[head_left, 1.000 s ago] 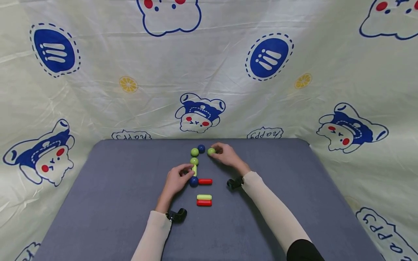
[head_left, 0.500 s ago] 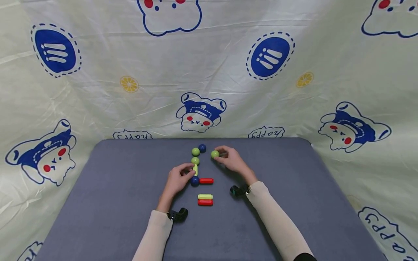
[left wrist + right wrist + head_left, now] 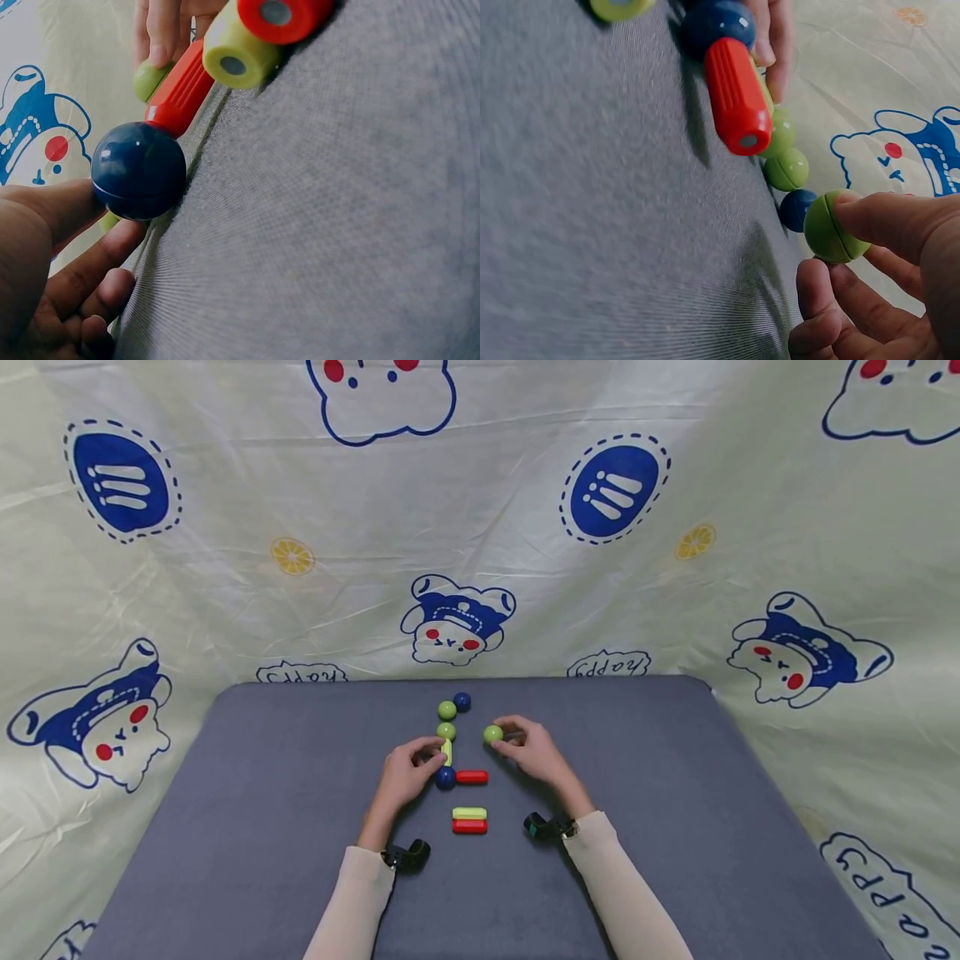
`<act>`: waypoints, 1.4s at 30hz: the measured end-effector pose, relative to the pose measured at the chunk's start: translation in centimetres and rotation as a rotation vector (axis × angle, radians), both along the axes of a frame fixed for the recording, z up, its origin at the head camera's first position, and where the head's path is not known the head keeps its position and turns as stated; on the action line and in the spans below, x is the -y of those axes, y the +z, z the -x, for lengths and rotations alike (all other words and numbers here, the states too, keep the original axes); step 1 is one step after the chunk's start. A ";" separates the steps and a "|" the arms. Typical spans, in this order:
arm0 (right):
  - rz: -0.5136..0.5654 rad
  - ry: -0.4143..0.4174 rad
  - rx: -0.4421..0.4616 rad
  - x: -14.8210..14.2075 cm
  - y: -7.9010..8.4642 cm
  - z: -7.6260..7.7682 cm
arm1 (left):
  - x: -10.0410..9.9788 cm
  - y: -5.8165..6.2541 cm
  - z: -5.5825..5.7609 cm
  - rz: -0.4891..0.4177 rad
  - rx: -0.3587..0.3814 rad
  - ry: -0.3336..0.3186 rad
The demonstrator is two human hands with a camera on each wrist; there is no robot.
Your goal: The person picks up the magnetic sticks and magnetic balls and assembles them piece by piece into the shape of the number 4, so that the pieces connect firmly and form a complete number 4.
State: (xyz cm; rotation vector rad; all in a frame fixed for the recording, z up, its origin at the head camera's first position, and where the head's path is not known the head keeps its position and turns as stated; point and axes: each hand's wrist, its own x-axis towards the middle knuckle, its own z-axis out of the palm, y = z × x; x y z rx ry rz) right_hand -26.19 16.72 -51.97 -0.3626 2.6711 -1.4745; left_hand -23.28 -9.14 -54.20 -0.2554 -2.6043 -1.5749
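My right hand pinches a green ball between thumb and fingers; in the right wrist view that ball appears raised off the tabletop. On the left side, my left hand grips a yellow-green rod, partly covered by its fingers. One end of this rod meets a blue ball, and a red rod sticks out rightward from that ball. Beyond the rod's far end sit a green ball and a second green ball, with another blue ball beside them.
Nearer the person, a loose yellow-green rod lies against a loose red rod. Everything rests on a grey cloth-covered table. A printed curtain hangs behind the table's far edge.
My right hand has carried its green ball away from the far blue ball, back toward the person and slightly right. The left hand holds its place on the rod.
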 end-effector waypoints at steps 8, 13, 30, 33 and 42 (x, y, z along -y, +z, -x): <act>0.024 -0.008 0.031 -0.4 0.0 -2.1 | 0.1 -0.3 -0.3 -0.007 0.003 -0.003; 0.011 -0.008 0.019 -0.7 0.3 -2.9 | 0.1 -0.1 0.0 -0.017 -0.002 -0.001; -0.073 0.055 0.038 -2.1 0.4 -4.4 | -0.1 0.1 -0.1 0.007 -0.002 0.012; -0.071 0.069 0.037 -2.2 0.6 -4.4 | 0.0 0.1 0.0 0.006 -0.006 0.014; -0.092 0.089 0.044 -2.5 0.5 -4.5 | 0.0 0.2 -0.2 0.002 0.008 0.012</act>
